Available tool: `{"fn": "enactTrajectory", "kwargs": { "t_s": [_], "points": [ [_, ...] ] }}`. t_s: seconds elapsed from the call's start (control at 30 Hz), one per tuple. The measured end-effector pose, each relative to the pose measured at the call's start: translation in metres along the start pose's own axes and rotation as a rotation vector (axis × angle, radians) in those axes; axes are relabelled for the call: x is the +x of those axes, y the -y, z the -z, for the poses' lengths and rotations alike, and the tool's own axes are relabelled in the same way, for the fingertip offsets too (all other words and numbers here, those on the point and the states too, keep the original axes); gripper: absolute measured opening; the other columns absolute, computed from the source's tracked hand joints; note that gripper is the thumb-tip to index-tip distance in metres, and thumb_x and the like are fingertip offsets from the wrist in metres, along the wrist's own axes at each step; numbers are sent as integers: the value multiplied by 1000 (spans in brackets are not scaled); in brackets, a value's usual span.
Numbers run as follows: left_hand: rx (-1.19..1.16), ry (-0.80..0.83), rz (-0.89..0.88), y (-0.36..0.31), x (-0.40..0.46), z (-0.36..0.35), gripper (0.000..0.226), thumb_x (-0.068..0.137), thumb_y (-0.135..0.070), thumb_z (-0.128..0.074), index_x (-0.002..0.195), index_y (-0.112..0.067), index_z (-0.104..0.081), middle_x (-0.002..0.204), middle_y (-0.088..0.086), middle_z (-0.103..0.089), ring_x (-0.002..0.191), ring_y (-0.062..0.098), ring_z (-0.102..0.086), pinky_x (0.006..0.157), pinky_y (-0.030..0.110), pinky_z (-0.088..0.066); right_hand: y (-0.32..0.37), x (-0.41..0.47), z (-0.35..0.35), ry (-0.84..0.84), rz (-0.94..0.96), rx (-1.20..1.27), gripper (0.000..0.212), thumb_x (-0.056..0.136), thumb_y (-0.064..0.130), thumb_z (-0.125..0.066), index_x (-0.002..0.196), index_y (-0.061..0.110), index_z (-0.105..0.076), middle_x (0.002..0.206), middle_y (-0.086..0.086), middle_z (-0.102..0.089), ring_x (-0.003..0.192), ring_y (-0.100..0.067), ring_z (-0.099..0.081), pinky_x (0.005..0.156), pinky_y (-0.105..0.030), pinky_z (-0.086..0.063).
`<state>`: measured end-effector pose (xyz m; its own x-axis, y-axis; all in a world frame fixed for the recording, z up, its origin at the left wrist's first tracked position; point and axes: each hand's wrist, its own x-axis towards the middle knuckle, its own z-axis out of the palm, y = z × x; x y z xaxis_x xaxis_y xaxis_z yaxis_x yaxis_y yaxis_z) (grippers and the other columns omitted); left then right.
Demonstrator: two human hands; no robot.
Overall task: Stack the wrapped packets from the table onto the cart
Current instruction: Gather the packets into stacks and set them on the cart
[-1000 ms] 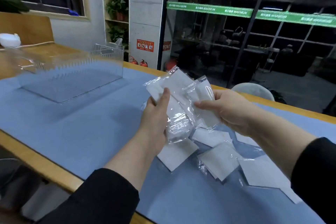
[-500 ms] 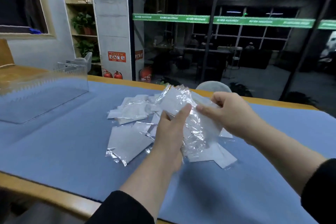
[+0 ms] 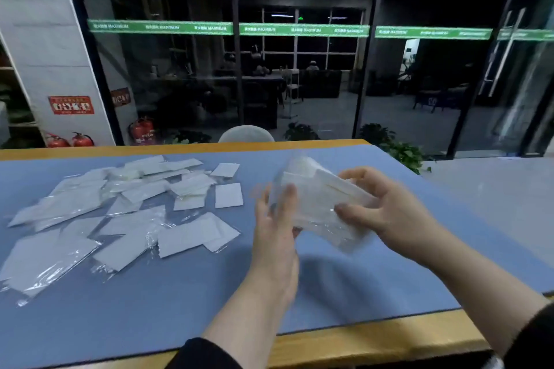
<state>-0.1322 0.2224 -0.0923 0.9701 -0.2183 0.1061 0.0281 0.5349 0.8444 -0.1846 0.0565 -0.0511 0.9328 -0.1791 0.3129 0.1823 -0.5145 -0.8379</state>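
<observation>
A bundle of white packets in clear wrap (image 3: 317, 198) is held up above the blue mat, blurred by motion. My right hand (image 3: 386, 213) grips its right end with curled fingers and thumb. My left hand (image 3: 275, 219) holds its left end, fingers upright against the wrap. Several more wrapped packets (image 3: 120, 213) lie scattered flat across the left half of the mat. No cart shows in this view.
The blue mat (image 3: 180, 293) covers a wooden table whose near edge (image 3: 374, 338) runs along the bottom right. A chair back (image 3: 245, 133) rises behind the far edge. Glass walls and potted plants (image 3: 401, 147) stand beyond; pale floor lies to the right.
The view has swung right: the scattered packets now lie to the left and the clear box has left the frame. Both hands carried the bundle rightward, away from the pile.
</observation>
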Motion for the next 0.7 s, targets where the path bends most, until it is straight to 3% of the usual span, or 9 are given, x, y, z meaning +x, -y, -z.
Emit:
{"fn": "enactTrajectory", "kwargs": {
  "t_s": [0.1, 0.17, 0.3, 0.43, 0.57, 0.63, 0.7],
  "points": [
    [155, -216, -102, 5, 7, 6, 60, 78, -79, -47, 125, -42, -52, 125, -6, -68, 110, 11, -68, 104, 41, -50, -22, -2, 18, 37, 69, -318, 36, 86, 20, -76, 104, 48, -60, 103, 19, -65, 96, -5, -60, 81, -25, -49],
    [383, -146, -68, 11, 11, 9, 56, 85, -82, -40, 118, -42, -58, 118, -13, -69, 108, 8, -67, 101, 39, -50, -36, -3, 13, 117, 46, -425, 36, 88, 24, -74, 112, 47, -59, 110, 25, -63, 102, -1, -58, 85, -22, -46],
    [618, -54, -46, 27, 6, 7, 45, 100, -57, -42, 128, -28, -62, 121, -14, -67, 110, -4, -58, 89, 20, -42, -60, -7, -1, 94, 45, -424, 50, 84, 38, -79, 126, 44, -54, 120, 30, -55, 116, 3, -53, 98, -19, -40],
    [635, 2, -45, 28, 11, 4, 44, 103, -48, -47, 141, -28, -53, 138, -18, -56, 125, -3, -52, 101, 17, -35, -59, -10, -5, 102, 133, -518, 57, 83, 40, -79, 133, 38, -52, 121, 30, -50, 111, 10, -46, 91, -13, -35],
    [658, 37, -38, 32, 14, 1, 16, 98, -45, -60, 103, -34, -69, 110, -20, -69, 96, -12, -59, 86, 18, -42, -60, -16, -7, 118, 214, -552, 65, 79, 43, -81, 136, 39, -50, 119, 25, -52, 111, 5, -51, 89, -17, -40],
    [656, 2, -67, 36, 16, 4, 17, 94, -44, -66, 95, -28, -72, 95, -18, -70, 89, -2, -61, 79, 19, -43, -71, -22, -1, 16, 147, -514, 71, 72, 51, -84, 133, 47, -47, 115, 29, -51, 105, 6, -52, 87, -21, -43],
    [655, -21, -77, 39, 18, 7, 13, 92, -41, -70, 92, -28, -72, 95, -16, -70, 91, 3, -62, 77, 20, -44, -79, -27, 4, -50, 24, -428, 70, 67, 52, -87, 124, 52, -46, 109, 28, -54, 91, 4, -54, 79, -19, -44]
  ]
}}
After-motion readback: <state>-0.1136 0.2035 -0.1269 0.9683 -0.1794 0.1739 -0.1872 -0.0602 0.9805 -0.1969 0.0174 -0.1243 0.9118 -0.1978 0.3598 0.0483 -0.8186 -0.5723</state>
